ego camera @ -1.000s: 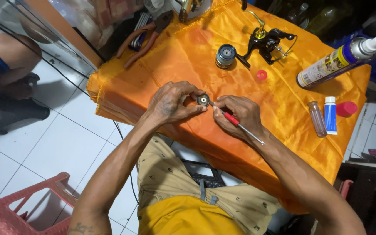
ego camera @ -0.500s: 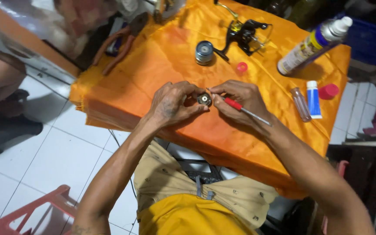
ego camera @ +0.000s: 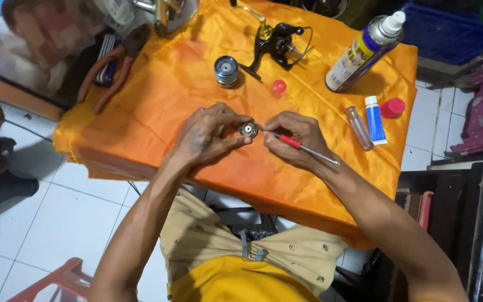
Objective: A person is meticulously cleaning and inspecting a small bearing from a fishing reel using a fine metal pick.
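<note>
- At about 10 o'clock from your hands, a pair of pliers with orange-red handles point(ego camera: 107, 72) lies at the left edge of the table, half on the orange cloth point(ego camera: 157, 106) that covers it.
- Your left hand point(ego camera: 205, 137) rests on the cloth near the middle, its grip clenched around a small round metal part point(ego camera: 247, 130); thumb and fingertips pinch its rim, and the part's face is turned up toward you.
- At 12 o'clock from that part, a round silvery spool point(ego camera: 226, 71) sits upright on the cloth, well apart from your hands.
- Just to the spool's right, at about 1 o'clock from your hands, lies a black fishing reel body point(ego camera: 278, 45) with a gold-coloured handle arm, and a small pink cap point(ego camera: 279, 86) sits on the cloth below it.
- Your right hand point(ego camera: 294, 140) sits just beside the left, its grip closed on a thin tool with a red handle point(ego camera: 303, 148); the metal shaft sticks out past your wrist toward 4 o'clock, and the working end points at the round part. You cannot tell whether the tip touches it.
- At 2 o'clock, a spray can point(ego camera: 364, 50) lies tilted on the cloth, nozzle toward the upper right.
- At 3 o'clock, a small clear vial point(ego camera: 359, 128), a blue and white tube point(ego camera: 374, 119) and a red cap point(ego camera: 393, 107) lie close together near the right edge.
</note>
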